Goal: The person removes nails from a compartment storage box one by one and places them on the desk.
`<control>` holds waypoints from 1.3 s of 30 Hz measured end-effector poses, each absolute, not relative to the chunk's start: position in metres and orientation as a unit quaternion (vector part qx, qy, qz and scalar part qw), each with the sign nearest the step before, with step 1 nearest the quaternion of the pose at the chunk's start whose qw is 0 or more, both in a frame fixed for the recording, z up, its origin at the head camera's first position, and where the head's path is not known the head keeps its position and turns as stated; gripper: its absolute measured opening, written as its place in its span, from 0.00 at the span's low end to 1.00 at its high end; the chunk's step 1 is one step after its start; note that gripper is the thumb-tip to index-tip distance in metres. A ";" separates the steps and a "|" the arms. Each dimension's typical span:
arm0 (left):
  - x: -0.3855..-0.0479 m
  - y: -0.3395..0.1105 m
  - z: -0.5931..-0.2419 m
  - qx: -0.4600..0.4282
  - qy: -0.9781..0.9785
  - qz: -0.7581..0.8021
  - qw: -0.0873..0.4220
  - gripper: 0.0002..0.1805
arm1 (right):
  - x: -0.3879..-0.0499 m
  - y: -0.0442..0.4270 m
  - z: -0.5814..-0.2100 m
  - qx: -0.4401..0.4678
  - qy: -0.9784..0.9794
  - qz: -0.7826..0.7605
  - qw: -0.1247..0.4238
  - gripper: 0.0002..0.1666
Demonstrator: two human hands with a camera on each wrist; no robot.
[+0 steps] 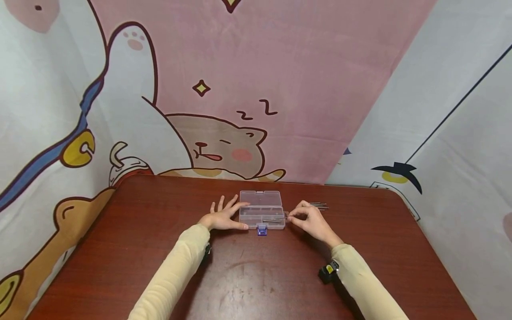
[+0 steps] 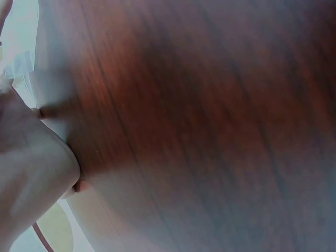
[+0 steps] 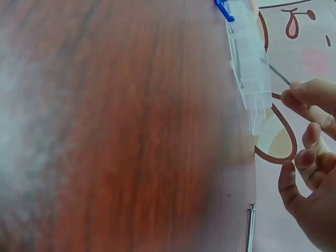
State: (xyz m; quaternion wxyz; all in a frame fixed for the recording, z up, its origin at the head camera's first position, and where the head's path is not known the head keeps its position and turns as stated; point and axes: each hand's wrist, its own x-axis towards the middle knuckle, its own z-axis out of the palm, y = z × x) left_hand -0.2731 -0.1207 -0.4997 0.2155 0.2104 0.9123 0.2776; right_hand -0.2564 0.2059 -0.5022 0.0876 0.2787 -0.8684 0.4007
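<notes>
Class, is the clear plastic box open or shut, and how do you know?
Open: in the head view, the clear plastic box has its lid folded back, leaving the metal rods inside uncovered.

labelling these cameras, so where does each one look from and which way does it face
Head: worn on the head, facing forward and down at the table, the clear box and the patterned backdrop; left hand, right hand and both sleeves show.
Left wrist: on that wrist, facing mostly bare tabletop; part of the left hand shows at the left edge.
Right wrist: on that wrist, facing across the table; right-hand fingers pinch a thin rod.
Shared by head and right wrist: box, blue latch, right hand.
</notes>
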 end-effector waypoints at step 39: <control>-0.273 -0.120 -0.497 0.211 0.914 0.267 0.218 0.44 | -0.276 0.308 -0.506 0.189 -0.920 0.331 0.088 0.04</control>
